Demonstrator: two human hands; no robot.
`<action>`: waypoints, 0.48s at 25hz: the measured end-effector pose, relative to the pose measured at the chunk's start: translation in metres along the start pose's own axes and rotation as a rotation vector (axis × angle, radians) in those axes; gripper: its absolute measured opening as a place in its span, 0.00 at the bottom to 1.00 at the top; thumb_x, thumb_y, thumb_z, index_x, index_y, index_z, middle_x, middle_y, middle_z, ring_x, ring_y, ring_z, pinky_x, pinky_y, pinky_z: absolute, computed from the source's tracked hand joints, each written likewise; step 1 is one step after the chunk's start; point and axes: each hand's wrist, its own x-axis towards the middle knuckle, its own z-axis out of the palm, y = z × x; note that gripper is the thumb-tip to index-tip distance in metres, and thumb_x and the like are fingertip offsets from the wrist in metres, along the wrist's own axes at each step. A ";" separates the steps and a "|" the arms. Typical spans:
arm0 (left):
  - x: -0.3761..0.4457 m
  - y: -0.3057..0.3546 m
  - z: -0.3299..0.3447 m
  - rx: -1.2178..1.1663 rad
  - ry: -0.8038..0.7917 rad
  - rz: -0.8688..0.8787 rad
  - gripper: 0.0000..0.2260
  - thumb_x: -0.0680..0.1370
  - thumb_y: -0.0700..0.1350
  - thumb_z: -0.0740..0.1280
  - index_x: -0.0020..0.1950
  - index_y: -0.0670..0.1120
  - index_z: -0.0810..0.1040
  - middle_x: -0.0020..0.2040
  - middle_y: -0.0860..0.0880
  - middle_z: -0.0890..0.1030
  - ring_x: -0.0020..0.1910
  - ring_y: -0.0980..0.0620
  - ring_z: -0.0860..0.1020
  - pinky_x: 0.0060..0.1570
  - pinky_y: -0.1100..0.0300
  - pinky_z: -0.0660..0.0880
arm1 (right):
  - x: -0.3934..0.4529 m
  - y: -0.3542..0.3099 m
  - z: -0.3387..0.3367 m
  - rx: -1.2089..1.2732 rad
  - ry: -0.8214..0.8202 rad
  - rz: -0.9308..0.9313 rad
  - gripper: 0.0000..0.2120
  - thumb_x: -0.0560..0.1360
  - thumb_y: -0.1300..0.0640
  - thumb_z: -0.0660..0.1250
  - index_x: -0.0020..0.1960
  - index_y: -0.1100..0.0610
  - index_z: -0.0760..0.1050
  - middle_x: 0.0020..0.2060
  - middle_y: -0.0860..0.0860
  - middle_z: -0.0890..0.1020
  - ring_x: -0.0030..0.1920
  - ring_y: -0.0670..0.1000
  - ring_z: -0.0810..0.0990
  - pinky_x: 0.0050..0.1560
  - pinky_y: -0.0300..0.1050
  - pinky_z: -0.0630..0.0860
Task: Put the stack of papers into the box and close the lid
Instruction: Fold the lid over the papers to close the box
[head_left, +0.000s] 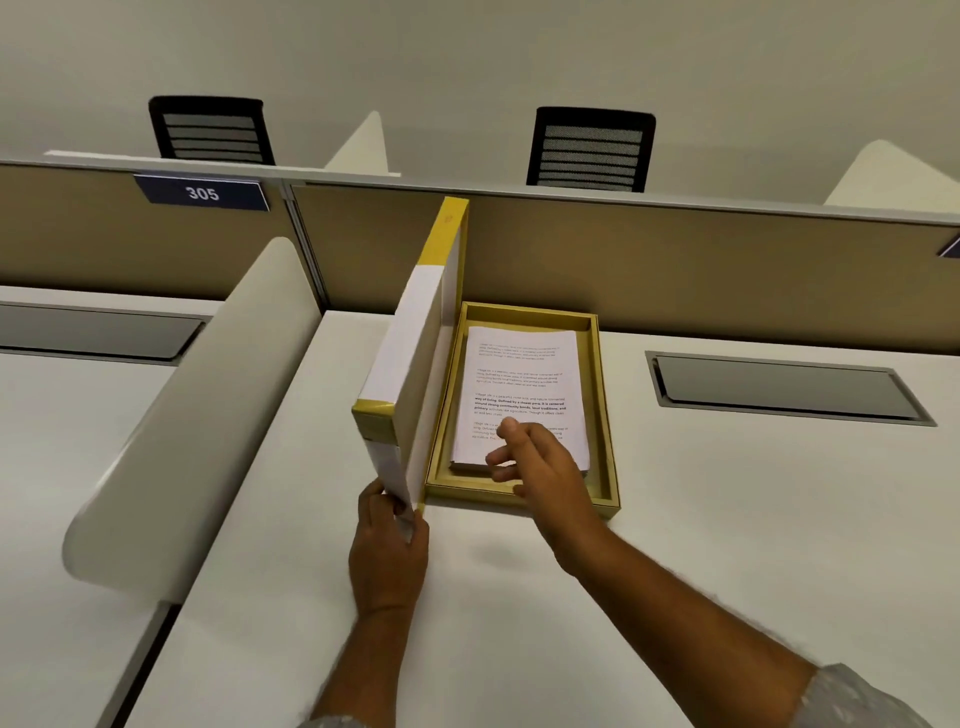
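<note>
A yellow box (607, 415) lies open on the white desk, in the middle of the view. The stack of printed papers (522, 384) rests flat inside it. The white and yellow lid (410, 364) stands upright along the box's left side. My left hand (387, 551) grips the lid's near corner. My right hand (540, 467) hovers over the near end of the papers with fingers loosely spread, holding nothing; whether it touches the sheets is unclear.
A curved white divider (197, 415) stands left of the box. A tan partition (675, 270) runs behind it, with a "305" sign (202, 193). A grey cable hatch (789, 387) sits in the desk at right. Two black chairs are beyond the partition.
</note>
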 end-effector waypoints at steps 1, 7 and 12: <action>-0.001 0.000 0.001 0.007 -0.004 -0.004 0.19 0.74 0.40 0.79 0.59 0.45 0.73 0.60 0.41 0.82 0.50 0.38 0.85 0.49 0.52 0.82 | 0.000 -0.007 0.000 0.037 -0.008 0.021 0.22 0.79 0.32 0.60 0.59 0.46 0.79 0.51 0.48 0.87 0.52 0.51 0.87 0.54 0.47 0.82; -0.004 0.004 0.006 0.075 -0.001 0.088 0.19 0.71 0.37 0.80 0.58 0.41 0.77 0.60 0.40 0.84 0.47 0.38 0.86 0.48 0.50 0.84 | -0.003 -0.031 0.003 0.119 -0.056 0.002 0.17 0.80 0.38 0.67 0.62 0.46 0.79 0.50 0.46 0.88 0.48 0.48 0.88 0.52 0.44 0.84; -0.009 0.005 0.008 0.206 0.006 0.252 0.21 0.67 0.37 0.83 0.57 0.38 0.81 0.59 0.38 0.85 0.46 0.37 0.86 0.48 0.44 0.85 | -0.005 -0.035 0.003 0.153 -0.086 -0.040 0.17 0.78 0.44 0.74 0.64 0.43 0.76 0.49 0.37 0.86 0.49 0.46 0.87 0.45 0.36 0.85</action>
